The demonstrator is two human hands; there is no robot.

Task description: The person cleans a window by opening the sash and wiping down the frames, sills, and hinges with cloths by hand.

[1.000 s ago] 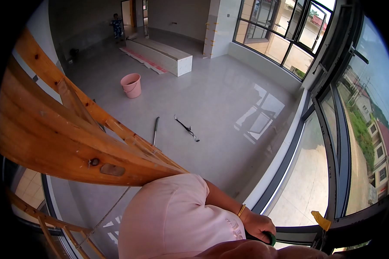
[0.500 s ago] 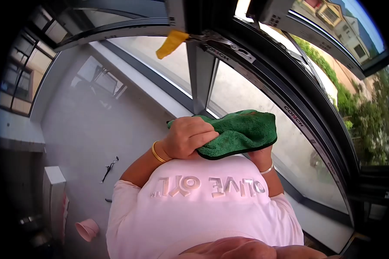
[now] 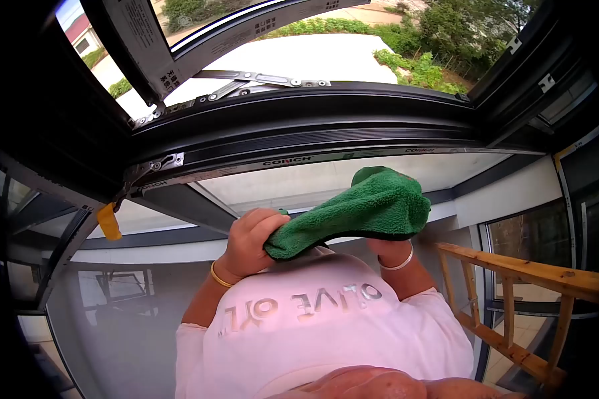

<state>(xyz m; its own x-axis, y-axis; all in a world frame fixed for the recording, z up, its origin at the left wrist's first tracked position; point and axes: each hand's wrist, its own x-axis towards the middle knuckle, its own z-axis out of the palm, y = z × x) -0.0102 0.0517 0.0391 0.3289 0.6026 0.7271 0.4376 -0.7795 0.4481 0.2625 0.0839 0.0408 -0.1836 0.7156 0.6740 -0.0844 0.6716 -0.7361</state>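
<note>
A green cloth (image 3: 353, 216) with a dark edge is held up in front of my chest, just below the window frame. My left hand (image 3: 249, 243), with a gold bracelet at its wrist, has its fingers closed on the cloth's left end. The bunched right end covers most of my right hand (image 3: 389, 249), which has a silver bracelet at the wrist. The fingers of that hand are hidden under the fabric.
Ahead is a black window frame (image 3: 299, 133) with an open sash (image 3: 180, 66) on a metal hinge arm (image 3: 253, 81). A yellow strip (image 3: 109, 222) hangs at its left corner. A wooden ladder (image 3: 512, 269) leans at the right.
My view has turned to the right, so the window sill now lies straight ahead and the ladder has come into view. The cloth's right end is more bunched and raised.
</note>
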